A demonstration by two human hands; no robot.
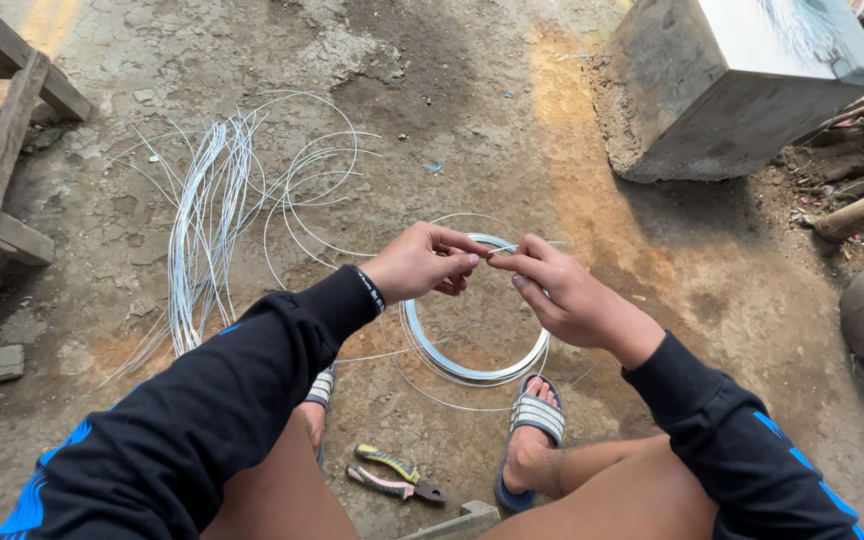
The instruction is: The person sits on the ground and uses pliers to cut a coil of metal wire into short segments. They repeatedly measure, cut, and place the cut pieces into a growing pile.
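Left hand (420,262) and right hand (552,290) meet fingertip to fingertip, each grip pinched shut on the top of a wire coil (472,368) hanging above the dirt floor (472,120). Pliers (392,473) lie between the feet. Loose wire bundle (207,220) left; grey block (722,80) upper right.

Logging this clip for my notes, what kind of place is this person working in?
Probably an outdoor work yard or building site: bare dirt ground, loose cut wires, a concrete block, pliers. Both hands pinch a wire coil.
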